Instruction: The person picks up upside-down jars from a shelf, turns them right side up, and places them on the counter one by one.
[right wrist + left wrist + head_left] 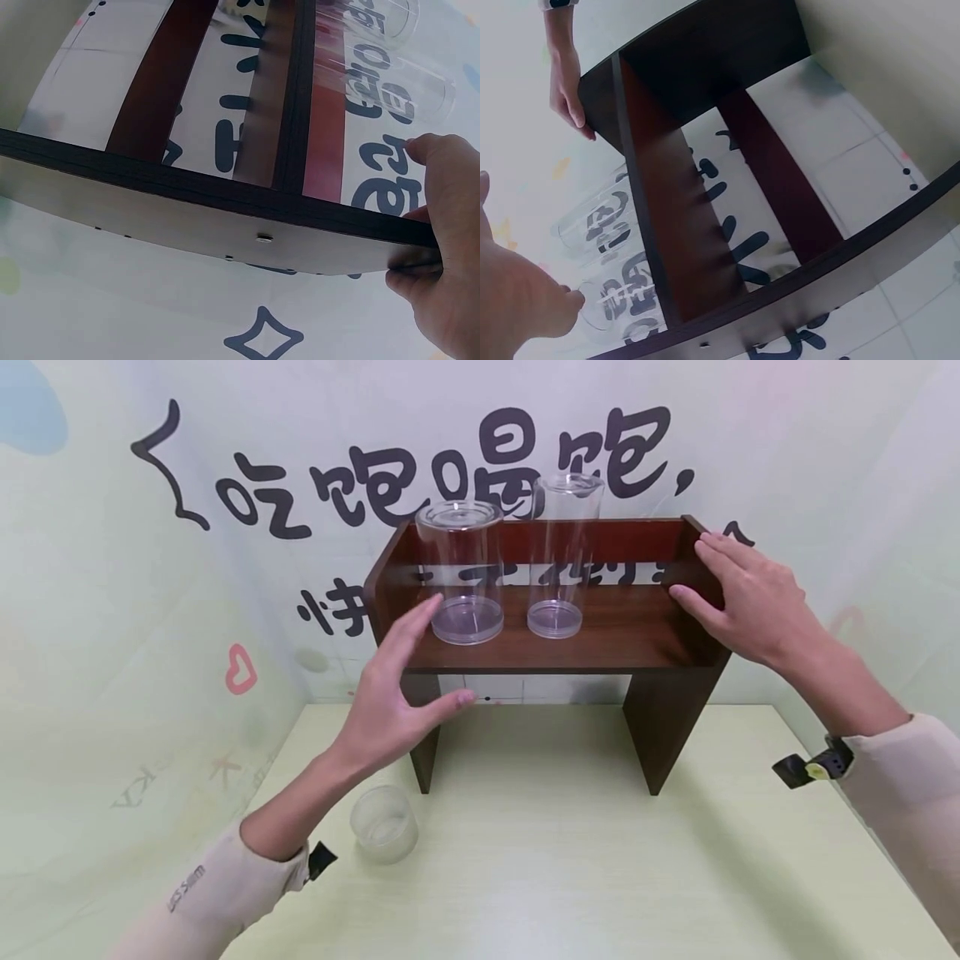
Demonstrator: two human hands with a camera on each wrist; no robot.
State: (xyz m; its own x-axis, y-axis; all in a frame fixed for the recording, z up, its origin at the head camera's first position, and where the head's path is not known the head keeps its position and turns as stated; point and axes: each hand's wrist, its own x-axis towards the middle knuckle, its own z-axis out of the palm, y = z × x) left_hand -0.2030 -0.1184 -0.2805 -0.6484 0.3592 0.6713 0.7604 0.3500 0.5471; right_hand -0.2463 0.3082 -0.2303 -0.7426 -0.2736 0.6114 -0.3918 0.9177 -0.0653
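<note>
A dark brown wooden shelf (600, 656) stands on the table. On its board are a wide clear jar (465, 556) and a slimmer, taller clear jar (564, 547), both upright in the head view. My left hand (386, 693) is beside the wide jar, thumb and fingers spread apart, fingertips overlapping the jar's left edge. In the left wrist view that hand (525, 300) shows at the lower left. My right hand (761, 602) grips the top of the shelf's right side panel (225, 217), with the thumb inside and fingers outside in the right wrist view.
A short clear jar (384, 825) stands on the pale table (540, 868), left of the shelf's left leg and near my left forearm. Behind the shelf hangs a white backdrop (300, 410) with large black characters. Below the shelf board is an opening between two side panels.
</note>
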